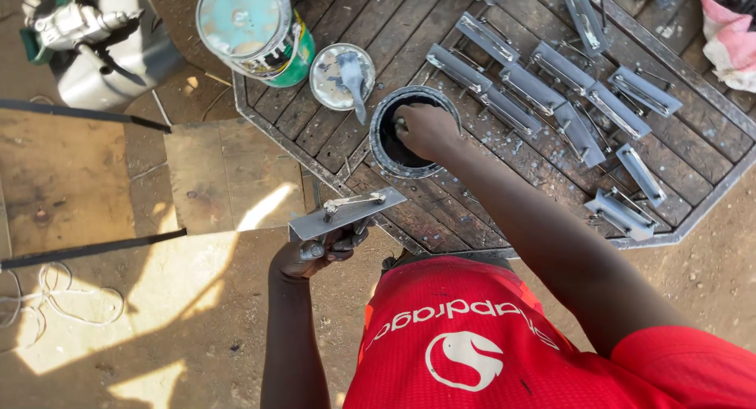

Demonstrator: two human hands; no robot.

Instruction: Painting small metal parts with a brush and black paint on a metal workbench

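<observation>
Your left hand [315,255] grips the grey latch plate [346,212] from below, long axis running left-right; your right hand [425,129], closed, dips into the small tin [378,141] up-right of it.

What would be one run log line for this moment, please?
left hand: holds grey metal latch plate | right hand: dipped in open paint can | nearby: painted latch plates on wooden table

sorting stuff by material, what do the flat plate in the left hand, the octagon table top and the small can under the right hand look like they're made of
Plate in the left hand: looks like metal, flat grey and matte, perhaps painted, with a bolt-like bar on top.
Table top: dark weathered wooden slats inside a grey metal rim, speckled with pale paint.
Small can under the right hand: probably tin, with a thin shiny rim and a dark inside.
</observation>
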